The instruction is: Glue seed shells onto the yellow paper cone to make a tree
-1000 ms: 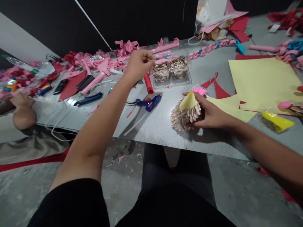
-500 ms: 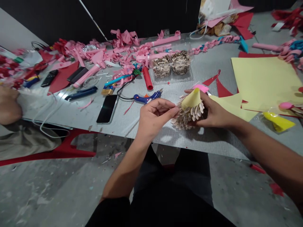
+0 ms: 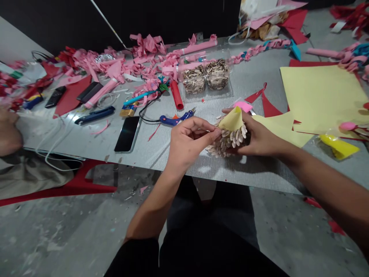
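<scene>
A yellow paper cone (image 3: 233, 120), its lower part covered in overlapping rows of pale seed shells (image 3: 227, 142), stands tilted near the table's front edge. My right hand (image 3: 261, 134) wraps around its right side, thumb low and fingers behind. From the left, my left hand (image 3: 191, 140) pinches thumb and forefinger together against the cone, just above the shells. Whatever lies between those fingertips is too small to make out. Left of the cone lies a blue glue gun (image 3: 176, 119). Behind it, a clear plastic box (image 3: 230, 90) holds many similar shells.
A phone (image 3: 127, 134), a blue stapler (image 3: 95, 115) and a red paper roll (image 3: 176, 95) lie on the left. Pink crepe paper (image 3: 115, 69) heaps along the back. Yellow sheets (image 3: 323, 96) lie on the right. Another person's arm (image 3: 10, 130) rests at the far left.
My left fingertips have shifted slightly right, closer against the paper cone. The cone has tilted a little. My right hand keeps its hold. The whole view has shifted slightly.
</scene>
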Motion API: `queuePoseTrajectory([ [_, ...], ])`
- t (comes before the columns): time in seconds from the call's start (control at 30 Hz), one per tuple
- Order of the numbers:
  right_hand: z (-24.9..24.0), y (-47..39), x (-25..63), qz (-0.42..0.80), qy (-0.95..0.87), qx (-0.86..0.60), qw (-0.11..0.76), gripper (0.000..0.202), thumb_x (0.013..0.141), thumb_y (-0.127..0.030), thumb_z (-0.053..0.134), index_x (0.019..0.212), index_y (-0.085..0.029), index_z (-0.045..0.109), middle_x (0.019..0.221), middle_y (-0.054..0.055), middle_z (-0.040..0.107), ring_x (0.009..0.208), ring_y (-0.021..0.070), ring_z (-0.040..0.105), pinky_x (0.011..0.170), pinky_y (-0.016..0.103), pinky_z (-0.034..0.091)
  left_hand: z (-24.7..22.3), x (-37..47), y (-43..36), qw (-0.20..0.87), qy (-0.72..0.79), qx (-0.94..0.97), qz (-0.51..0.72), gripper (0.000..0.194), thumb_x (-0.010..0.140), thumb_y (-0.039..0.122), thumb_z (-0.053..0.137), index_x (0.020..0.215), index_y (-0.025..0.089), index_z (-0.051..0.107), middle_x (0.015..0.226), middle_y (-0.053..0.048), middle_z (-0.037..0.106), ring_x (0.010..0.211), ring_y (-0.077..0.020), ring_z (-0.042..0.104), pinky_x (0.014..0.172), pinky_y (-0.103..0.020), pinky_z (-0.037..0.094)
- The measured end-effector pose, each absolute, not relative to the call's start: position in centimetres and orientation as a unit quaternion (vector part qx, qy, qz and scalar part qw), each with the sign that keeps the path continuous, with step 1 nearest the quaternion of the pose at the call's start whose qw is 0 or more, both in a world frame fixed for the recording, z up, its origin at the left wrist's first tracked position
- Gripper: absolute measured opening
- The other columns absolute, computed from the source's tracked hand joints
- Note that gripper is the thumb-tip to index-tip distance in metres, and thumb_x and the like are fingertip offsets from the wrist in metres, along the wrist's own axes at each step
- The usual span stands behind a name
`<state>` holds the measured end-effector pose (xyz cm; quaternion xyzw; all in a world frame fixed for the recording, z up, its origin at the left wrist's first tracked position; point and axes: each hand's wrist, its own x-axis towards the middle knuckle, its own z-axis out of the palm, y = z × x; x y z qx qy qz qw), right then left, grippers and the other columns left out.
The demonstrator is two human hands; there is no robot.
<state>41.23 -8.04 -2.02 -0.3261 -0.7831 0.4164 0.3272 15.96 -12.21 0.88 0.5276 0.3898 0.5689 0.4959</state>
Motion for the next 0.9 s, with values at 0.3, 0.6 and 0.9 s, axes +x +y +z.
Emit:
queuePoseTrajectory([
  [0.3,-2.4,-7.9,41.2,0.431,-0.776,-0.328,0.324,0.118,0.075,-0.040,0.105,0.176,-0.030,0.046,0.184,0.019,0.050,0.169,0.0529,0.051,0.138,0.077,0.046,1.3,16.2,-12.0,0.495,0.405,0.530,0.557,0.047,0.072,0.050,0.113,0.085,0.021,0.079,0.088,-0.003,0.087,0.075,-0.0196,0.086,0.060,-0.024,0.069],
  [0.6,-2.1,-8.2,41.1,0.439,-0.772,-0.337,0.313,0.119,0.076,-0.034,0.102,0.179,-0.034,0.042,0.180,0.017,0.057,0.171,0.0535,0.049,0.130,0.077,0.056,1.5,15.9,-12.3,0.499,0.434,0.520,0.540,0.052,0.072,0.059,0.112,0.085,0.022,0.078,0.093,-0.007,0.089,0.070,-0.0213,0.086,0.057,-0.027,0.070],
  [0.9,-2.5,-8.0,40.8,0.367,-0.800,-0.332,0.339,0.111,0.076,-0.041,0.103,0.172,-0.040,0.047,0.177,0.014,0.057,0.158,0.0506,0.062,0.133,0.081,0.050,2.8,13.9,-12.5,0.416,0.469,0.524,0.576,0.044,0.072,0.042,0.111,0.085,0.021,0.074,0.090,-0.003,0.087,0.056,-0.0126,0.074,0.047,-0.020,0.058],
])
